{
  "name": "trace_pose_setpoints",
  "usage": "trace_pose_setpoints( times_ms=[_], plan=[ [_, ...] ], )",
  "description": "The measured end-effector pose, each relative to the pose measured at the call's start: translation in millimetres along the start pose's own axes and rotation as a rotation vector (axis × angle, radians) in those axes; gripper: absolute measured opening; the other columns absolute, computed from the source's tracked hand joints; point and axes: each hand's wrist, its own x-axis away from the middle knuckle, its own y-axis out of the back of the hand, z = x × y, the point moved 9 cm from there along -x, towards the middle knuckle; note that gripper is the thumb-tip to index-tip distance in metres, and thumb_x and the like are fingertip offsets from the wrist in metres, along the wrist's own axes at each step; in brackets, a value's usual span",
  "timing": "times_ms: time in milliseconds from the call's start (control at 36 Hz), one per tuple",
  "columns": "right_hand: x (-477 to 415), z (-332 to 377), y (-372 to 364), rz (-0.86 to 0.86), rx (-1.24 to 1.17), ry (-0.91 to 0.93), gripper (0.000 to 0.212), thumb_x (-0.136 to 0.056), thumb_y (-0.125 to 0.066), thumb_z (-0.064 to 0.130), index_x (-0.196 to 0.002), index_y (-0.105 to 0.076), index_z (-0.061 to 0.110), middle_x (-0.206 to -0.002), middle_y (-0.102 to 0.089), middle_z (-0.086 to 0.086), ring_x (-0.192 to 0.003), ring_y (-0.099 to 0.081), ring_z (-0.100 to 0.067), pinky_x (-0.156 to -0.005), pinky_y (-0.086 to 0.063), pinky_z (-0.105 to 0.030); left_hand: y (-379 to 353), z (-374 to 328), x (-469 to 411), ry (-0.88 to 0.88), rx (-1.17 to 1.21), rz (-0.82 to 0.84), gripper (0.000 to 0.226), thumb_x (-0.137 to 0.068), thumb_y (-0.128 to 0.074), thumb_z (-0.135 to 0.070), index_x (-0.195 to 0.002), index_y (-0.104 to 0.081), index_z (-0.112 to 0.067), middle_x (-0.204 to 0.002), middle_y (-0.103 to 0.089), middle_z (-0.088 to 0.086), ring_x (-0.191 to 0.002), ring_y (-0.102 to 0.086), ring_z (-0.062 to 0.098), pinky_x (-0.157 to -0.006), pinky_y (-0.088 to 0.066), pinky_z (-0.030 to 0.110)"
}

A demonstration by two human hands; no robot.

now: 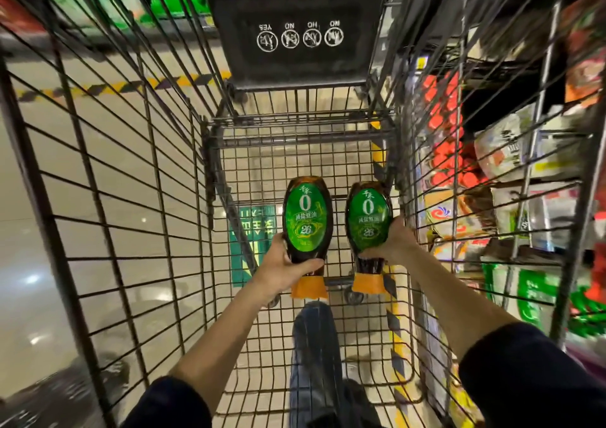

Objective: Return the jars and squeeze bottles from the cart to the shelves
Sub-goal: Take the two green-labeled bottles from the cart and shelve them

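We see dark navy sleeves: left sleeve [170, 404], right sleeve [524, 372], both ending short of bare forearms. Ungloved: left hand [282, 266] and right hand [396, 240]. We note one leg in blue denim jeans [313, 345].

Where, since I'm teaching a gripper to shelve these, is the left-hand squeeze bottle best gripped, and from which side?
Grip the left squeeze bottle at its tapered end next to the orange cap, coming from its left side as the left hand does. The body narrows there, so a grip wraps it; the labelled belly is wider.
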Motion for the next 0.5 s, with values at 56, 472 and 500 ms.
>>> trace_pose_setpoints(
  times_ms=[56,472,500],
  plan=[
    [-3,-3,-3,0.026,-0.082,-0.035,0.115,-0.051,-0.090,0.013,-0.142,-0.020,0.006,-0.141,-0.042,-0.014,-0.133,-0.037,-0.034,-0.109,-0.036,-0.050,1,-1,1,0.007,0.012,0.002,0.082,-0.077,-0.075,-0.014,-0.142,-0.025,-0.011,-0.136,-0.046,0.008,-0.108,-0.040,0.011,-0.093,-0.040,0.027],
    [-2,-13,-10,0.075,-0.513,0.022,0.088,-0.064,-0.080,-0.007,-0.137,-0.032,0.007,-0.129,-0.053,-0.012,-0.119,-0.050,-0.030,-0.097,-0.046,-0.047,10,-2,4,0.069,-0.013,-0.014,0.084,-0.074,-0.078,-0.023,-0.140,-0.027,-0.017,-0.118,-0.051,0.004,-0.110,-0.052,0.023,-0.092,-0.051,0.042],
    [0,-12,-11,0.068,-0.529,0.035,0.083,-0.066,-0.078,-0.008,-0.136,-0.034,0.006,-0.120,-0.055,-0.009,-0.114,-0.050,-0.027,-0.097,-0.046,-0.046,10,-3,5,0.066,-0.008,-0.017,0.083,-0.073,-0.079,-0.022,-0.139,-0.028,-0.017,-0.119,-0.052,0.003,-0.112,-0.053,0.024,-0.093,-0.051,0.043]
  ],
)
